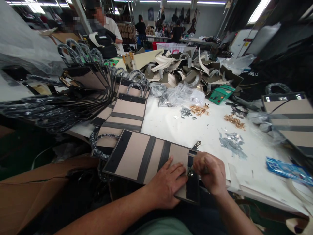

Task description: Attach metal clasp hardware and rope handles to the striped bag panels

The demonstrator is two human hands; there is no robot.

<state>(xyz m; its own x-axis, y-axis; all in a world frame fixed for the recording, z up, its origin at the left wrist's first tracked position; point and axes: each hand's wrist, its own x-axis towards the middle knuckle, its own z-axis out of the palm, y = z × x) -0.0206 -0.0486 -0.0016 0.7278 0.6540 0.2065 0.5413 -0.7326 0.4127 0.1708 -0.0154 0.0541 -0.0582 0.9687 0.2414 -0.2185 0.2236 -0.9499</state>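
Observation:
A beige bag panel with dark strips (135, 150) lies flat along the table's near edge, its round handle (106, 137) wrapped in clear plastic at the left end. My left hand (168, 181) rests on the panel with fingers stretched out and holds nothing. Over the dark strip at the panel's right end, my right hand (211, 168) is closed, fingers curled; whatever is in them is hidden. A small metal fitting (190, 172) shows on that strip beside my right fingers. Beyond the panel's upper edge a metal clasp on a dark tab (197, 144) sticks out.
Stacked bag panels (97, 85) fill the left side. Gold-coloured fasteners (200, 109) and thin metal plates (232, 144) lie in piles on the white table (171, 122). Behind are a green box (221, 94), plastic wrap (182, 94) and bag pieces. Other people stand further back.

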